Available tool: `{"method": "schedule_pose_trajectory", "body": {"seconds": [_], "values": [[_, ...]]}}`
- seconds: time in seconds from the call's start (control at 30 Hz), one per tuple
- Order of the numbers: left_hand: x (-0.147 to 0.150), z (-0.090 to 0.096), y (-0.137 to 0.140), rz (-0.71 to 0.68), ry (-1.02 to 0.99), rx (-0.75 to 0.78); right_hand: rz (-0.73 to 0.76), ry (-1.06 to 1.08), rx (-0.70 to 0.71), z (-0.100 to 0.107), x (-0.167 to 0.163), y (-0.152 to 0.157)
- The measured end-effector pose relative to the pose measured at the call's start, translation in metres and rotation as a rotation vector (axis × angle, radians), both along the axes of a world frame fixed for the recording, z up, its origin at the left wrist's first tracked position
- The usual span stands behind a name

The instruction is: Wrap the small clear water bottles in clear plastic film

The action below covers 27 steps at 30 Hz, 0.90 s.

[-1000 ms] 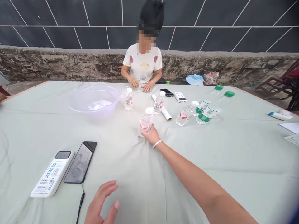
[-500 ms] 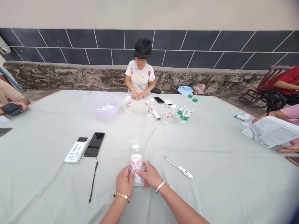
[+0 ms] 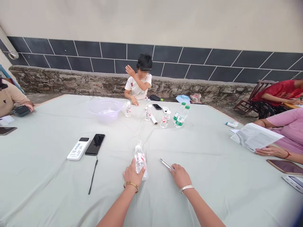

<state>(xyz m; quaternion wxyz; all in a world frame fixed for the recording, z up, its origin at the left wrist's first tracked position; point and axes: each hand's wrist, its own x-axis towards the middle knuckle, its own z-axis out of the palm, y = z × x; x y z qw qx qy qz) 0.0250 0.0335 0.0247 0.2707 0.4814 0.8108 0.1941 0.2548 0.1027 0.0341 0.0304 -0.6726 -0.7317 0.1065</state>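
A clear plastic bottle (image 3: 140, 159) with a red-and-white label and white cap stands slightly tilted before me, clear film sticking up at its top. My left hand (image 3: 133, 173) is wrapped around its lower left side, thumb in front. To the right, my right hand (image 3: 181, 176) is closed over the handle of a slim silver-white utility knife (image 3: 166, 164). The knife's front end points away to the left, near the tablecloth; the handle is hidden under my fingers.
A black phone (image 3: 95, 144) and white power bank (image 3: 79, 149) lie left. Farther back are a translucent basin (image 3: 105, 117), small bottles (image 3: 148, 113) and green-capped bottles (image 3: 181, 118). One person (image 3: 139, 83) sits opposite; another holds papers (image 3: 258, 135) at right.
My right hand has left the bottle and taken hold of the utility knife. My left hand stays on the bottle, which now leans. The person opposite has raised an arm.
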Motion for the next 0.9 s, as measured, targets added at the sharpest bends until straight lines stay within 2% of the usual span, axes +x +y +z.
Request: {"method": "schedule_pose_trajectory", "body": {"seconds": [0.1, 0.17, 0.23, 0.3, 0.37, 0.5, 0.6, 0.67, 0.7, 0.73, 0.83, 0.9], "values": [[0.005, -0.002, -0.002, 0.006, 0.029, 0.02, 0.068, 0.206, -0.08, 0.02, -0.03, 0.0], [0.008, -0.001, -0.003, 0.016, 0.039, 0.018, 0.159, 0.348, -0.138, 0.039, -0.061, 0.011], [0.008, 0.0, -0.003, 0.025, 0.046, 0.009, 0.16, 0.455, -0.153, 0.056, -0.09, 0.025], [0.008, 0.001, -0.003, 0.024, 0.05, 0.01, 0.137, 0.475, -0.164, 0.066, -0.112, 0.036], [0.008, 0.001, -0.003, 0.022, 0.054, 0.011, 0.138, 0.47, -0.178, 0.07, -0.12, 0.036], [0.008, -0.002, -0.004, 0.026, 0.042, 0.03, 0.186, 0.464, -0.226, 0.069, -0.096, -0.002], [0.007, -0.004, -0.004, 0.04, 0.018, 0.034, 0.258, 0.498, -0.381, 0.067, -0.06, -0.04], [0.006, -0.003, -0.003, 0.053, -0.01, 0.019, 0.295, 0.535, -0.501, 0.063, -0.039, -0.053], [0.005, -0.002, -0.001, 0.058, -0.027, 0.005, 0.281, 0.543, -0.511, 0.06, -0.031, -0.054], [0.004, -0.001, 0.001, 0.061, -0.044, -0.013, 0.244, 0.532, -0.469, 0.055, -0.025, -0.051], [-0.002, 0.004, 0.007, 0.049, -0.1, -0.082, 0.065, 0.381, -0.195, 0.036, -0.018, -0.031], [-0.005, 0.006, 0.011, 0.025, -0.129, -0.115, 0.028, 0.31, -0.137, 0.026, -0.014, -0.019]]}}
